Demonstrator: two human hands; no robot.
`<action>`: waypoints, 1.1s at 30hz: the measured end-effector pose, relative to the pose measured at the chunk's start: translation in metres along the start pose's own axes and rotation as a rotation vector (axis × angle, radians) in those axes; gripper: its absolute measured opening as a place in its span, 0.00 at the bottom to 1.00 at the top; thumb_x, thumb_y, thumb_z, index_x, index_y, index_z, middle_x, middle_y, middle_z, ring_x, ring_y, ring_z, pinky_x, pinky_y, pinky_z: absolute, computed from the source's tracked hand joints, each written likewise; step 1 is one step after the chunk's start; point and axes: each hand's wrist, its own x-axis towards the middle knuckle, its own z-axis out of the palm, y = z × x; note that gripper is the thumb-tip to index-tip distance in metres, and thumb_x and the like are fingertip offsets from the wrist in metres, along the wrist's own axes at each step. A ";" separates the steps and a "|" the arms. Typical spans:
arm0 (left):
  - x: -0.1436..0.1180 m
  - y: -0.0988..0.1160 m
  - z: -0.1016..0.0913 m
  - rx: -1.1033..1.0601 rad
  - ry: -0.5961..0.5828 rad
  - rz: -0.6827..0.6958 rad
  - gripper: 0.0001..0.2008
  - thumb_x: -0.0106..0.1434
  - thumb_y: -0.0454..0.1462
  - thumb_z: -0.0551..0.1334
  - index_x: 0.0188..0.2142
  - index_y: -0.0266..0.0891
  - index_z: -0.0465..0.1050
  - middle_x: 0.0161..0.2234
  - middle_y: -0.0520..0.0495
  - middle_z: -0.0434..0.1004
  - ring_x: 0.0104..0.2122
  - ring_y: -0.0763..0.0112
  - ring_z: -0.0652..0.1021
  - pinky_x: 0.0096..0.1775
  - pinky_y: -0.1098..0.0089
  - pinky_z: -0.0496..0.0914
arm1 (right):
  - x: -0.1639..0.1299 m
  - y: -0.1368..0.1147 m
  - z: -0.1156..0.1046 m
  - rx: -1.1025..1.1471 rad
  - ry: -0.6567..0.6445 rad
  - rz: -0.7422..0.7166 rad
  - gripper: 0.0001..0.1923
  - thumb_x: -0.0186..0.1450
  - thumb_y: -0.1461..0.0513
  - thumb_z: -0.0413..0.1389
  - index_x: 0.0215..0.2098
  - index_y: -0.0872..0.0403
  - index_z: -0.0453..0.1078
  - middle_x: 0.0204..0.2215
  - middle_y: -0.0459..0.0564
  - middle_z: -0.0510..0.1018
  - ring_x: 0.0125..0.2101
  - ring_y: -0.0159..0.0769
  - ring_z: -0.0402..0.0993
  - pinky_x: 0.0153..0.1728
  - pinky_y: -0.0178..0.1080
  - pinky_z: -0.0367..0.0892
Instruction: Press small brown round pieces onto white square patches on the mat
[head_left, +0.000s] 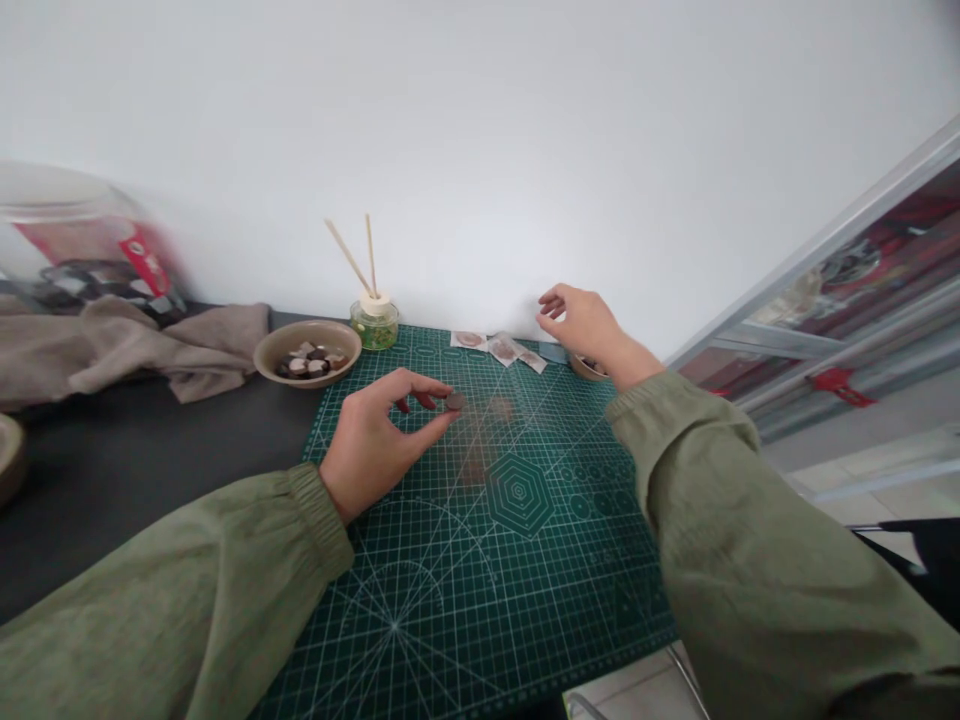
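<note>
Nearest to me, the green cutting mat (pixel 480 610) spread across the dark tabletop (pixel 247 500), and out over it came the left hand (pixel 382 435): a neat, narrow pinch, thumb and fingertips closed on a small dark disc (pixel 454 401), held right there above the mat! A little beyond, on the tabletop at the left, sat a tan bowl (pixel 266 360) with light and dark pieces inside, and beside it a rumpled cloth (pixel 135 345). Then the right hand (pixel 574 315), up by the white wall (pixel 480 150), fingers loosely curled, a gap between thumb and forefinger, just above a small bowl (pixel 577 367) half hidden by the wrist. Along the mat's far edge lay flat packets (pixel 505 348), and left of those stood a glass bottle (pixel 375 325) with two thin sticks (pixel 351 258).
</note>
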 end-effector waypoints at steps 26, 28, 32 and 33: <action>-0.002 0.002 0.001 0.005 -0.048 0.043 0.06 0.72 0.40 0.77 0.48 0.48 0.89 0.39 0.52 0.89 0.37 0.67 0.83 0.42 0.65 0.79 | -0.031 -0.039 0.077 0.009 -0.038 -0.264 0.22 0.84 0.52 0.69 0.70 0.52 0.79 0.67 0.58 0.84 0.61 0.51 0.87 0.62 0.58 0.86; -0.002 0.002 0.001 0.003 -0.050 0.042 0.06 0.73 0.40 0.77 0.48 0.47 0.89 0.38 0.52 0.89 0.36 0.66 0.84 0.42 0.65 0.80 | -0.030 -0.025 0.064 -0.029 -0.024 -0.223 0.22 0.84 0.52 0.69 0.71 0.52 0.79 0.67 0.58 0.84 0.61 0.51 0.87 0.62 0.58 0.86; -0.001 0.001 0.001 -0.004 -0.061 0.039 0.06 0.73 0.42 0.77 0.48 0.47 0.89 0.38 0.51 0.90 0.36 0.66 0.84 0.43 0.65 0.80 | -0.023 0.013 0.035 -0.188 -0.029 -0.069 0.23 0.84 0.51 0.69 0.71 0.52 0.79 0.67 0.59 0.84 0.61 0.51 0.87 0.62 0.58 0.86; -0.001 0.001 0.001 -0.005 -0.064 0.039 0.06 0.73 0.42 0.77 0.48 0.47 0.90 0.39 0.51 0.90 0.37 0.66 0.84 0.43 0.64 0.80 | -0.022 0.022 0.030 -0.233 -0.054 -0.045 0.23 0.84 0.51 0.69 0.70 0.52 0.79 0.67 0.58 0.84 0.60 0.51 0.87 0.61 0.58 0.87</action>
